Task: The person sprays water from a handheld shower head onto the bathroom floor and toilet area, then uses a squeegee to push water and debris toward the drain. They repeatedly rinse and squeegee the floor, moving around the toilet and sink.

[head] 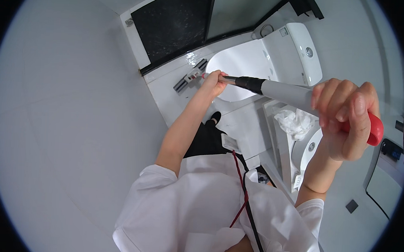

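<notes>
A long mop pole [286, 94], light grey with black tape and a metal lower section, runs across the view. Around its upper end, beside a red end cap [377, 130], my right hand [349, 116] is wrapped. My left hand [216, 83] grips the thin metal part farther down. Beyond it, the flat mop head [191, 76], grey with dark ends, rests on the white floor [159, 86]. It lies close to the front of the white toilet bowl [234, 61]. The pole passes over the bowl and hides part of it.
A toilet tank [303, 52] stands against the right wall. Behind the mop head, a dark raised sill [174, 58] borders a dark shower floor [173, 25] and a glass panel [245, 12]. A washbasin [312, 149] with crumpled white plastic [294, 124] is at right. A wall [85, 120] closes the left.
</notes>
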The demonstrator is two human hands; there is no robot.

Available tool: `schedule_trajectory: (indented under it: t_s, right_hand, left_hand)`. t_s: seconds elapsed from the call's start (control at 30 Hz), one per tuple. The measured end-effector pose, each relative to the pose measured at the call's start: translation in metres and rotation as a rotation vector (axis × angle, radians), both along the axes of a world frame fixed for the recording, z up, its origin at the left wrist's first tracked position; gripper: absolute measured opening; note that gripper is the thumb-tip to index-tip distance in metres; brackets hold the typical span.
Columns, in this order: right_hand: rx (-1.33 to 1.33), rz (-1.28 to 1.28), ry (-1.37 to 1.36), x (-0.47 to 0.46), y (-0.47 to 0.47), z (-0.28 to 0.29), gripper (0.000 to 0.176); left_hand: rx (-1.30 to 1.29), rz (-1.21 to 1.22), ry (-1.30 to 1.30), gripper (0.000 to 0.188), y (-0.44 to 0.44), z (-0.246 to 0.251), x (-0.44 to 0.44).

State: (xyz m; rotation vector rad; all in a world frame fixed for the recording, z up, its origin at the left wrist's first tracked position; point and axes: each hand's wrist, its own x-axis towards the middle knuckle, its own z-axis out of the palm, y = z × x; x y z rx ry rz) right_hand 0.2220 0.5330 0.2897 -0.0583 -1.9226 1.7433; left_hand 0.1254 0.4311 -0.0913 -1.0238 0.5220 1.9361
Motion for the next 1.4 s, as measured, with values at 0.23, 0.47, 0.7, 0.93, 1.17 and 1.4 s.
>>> schedule_trajectory:
  t_s: [0.23,0.47,0.7,0.93,1.17,1.4]
  right_hand:
    - [0.078,-0.095,0.019,0.001,0.038,-0.002,0.024]
    - [0.17,-0.071,-0.033,-0.049,0.126,-0.01,0.022]
    - [0.347,0.017,-0.001,-0.085,0.275,-0.018,0.023]
    - [0.014,-0.655,-0.123,-0.13,0.351,-0.051,0.027]
    - [0.009,-0.692,-0.221,-0.16,0.352,-0.032,0.025]
    - [0.046,-0.42,-0.25,-0.164,0.259,-0.037,0.025]
  left_hand:
    - [0.047,-0.082,0.055,0.006,0.085,-0.004,-0.044]
    - [0.105,-0.178,-0.003,0.011,0.2,-0.026,-0.082]
    - [0.256,-0.091,-0.088,0.012,0.359,-0.024,-0.095]
    - [0.133,-0.28,-0.143,0.014,0.447,-0.061,-0.131]
    - [0.031,-0.393,-0.193,0.02,0.41,-0.044,-0.134]
    - [-0.105,-0.369,-0.064,0.02,0.256,-0.035,-0.133]
